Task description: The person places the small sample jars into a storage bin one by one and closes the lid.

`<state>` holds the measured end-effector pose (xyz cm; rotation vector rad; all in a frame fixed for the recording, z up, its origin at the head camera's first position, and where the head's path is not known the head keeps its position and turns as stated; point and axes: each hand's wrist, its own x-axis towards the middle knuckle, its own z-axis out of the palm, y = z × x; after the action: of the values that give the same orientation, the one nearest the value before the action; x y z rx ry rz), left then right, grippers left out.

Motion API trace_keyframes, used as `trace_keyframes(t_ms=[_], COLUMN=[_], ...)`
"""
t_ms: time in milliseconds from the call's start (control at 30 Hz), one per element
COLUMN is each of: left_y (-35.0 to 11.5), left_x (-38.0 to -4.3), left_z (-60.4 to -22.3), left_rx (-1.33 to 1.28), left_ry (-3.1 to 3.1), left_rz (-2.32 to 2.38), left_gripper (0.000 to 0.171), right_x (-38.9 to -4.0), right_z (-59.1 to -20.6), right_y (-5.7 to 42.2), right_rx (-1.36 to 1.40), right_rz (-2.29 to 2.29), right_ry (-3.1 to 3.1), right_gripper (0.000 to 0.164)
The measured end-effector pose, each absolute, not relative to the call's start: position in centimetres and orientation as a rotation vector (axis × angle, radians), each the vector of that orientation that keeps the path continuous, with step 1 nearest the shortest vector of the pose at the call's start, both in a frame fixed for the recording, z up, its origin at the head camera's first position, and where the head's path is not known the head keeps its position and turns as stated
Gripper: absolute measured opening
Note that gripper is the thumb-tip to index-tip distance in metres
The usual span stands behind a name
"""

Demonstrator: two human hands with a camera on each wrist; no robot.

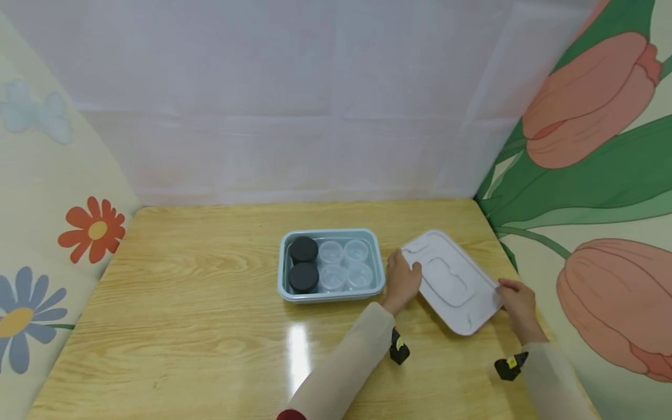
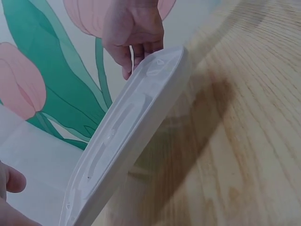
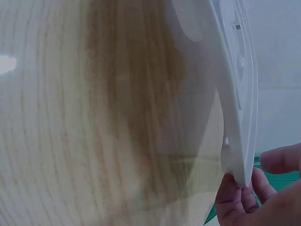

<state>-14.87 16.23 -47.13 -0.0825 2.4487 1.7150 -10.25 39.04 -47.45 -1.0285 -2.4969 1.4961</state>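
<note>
A white plastic lid, rectangular with rounded corners and a raised pattern, is held tilted above the table; its shadow falls on the wood below. My left hand grips its left edge. At the right end, my right hand holds the rim, with fingertips curled at the edge. Just left of my left hand stands a pale blue plastic container, uncovered. Inside it are two round black-topped pieces on the left and several clear small cups on the right.
The wood-grain table runs back to a white cloth backdrop. A tulip-painted panel borders the right side, close by my right hand. A flower-painted panel borders the left.
</note>
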Motion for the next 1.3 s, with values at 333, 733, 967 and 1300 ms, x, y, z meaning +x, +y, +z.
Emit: trace_keyframes(t_ms=[333,733,967,1300], left_y=[15.3,12.6,10.6,8.4], left_x=[-15.7,-17.1,-17.6,-18.3], left_z=[-46.1,-44.6,-44.1,-43.9], left_rx=[-0.074,-0.048,-0.163,-0.286], left_ry=[2.398,2.404,2.278,1.975], left_rz=[1.827,1.879,1.922,2.222], left_gripper=[0.060,0.031,0.041,0.031], right_x=[-11.0,-12.0,-12.6,-15.9], right_z=[-46.2,-46.5,-45.6,-53.7], right_y=[39.0,39.8,38.8,43.5], right_rx=[-1.067,-1.043,-1.016,-0.836], right_rz=[1.526,1.588,1.644,1.728], right_ry=[-2.488,-2.469,-2.481,-2.381], right_gripper=[0.048,0.044,0.043,0.034])
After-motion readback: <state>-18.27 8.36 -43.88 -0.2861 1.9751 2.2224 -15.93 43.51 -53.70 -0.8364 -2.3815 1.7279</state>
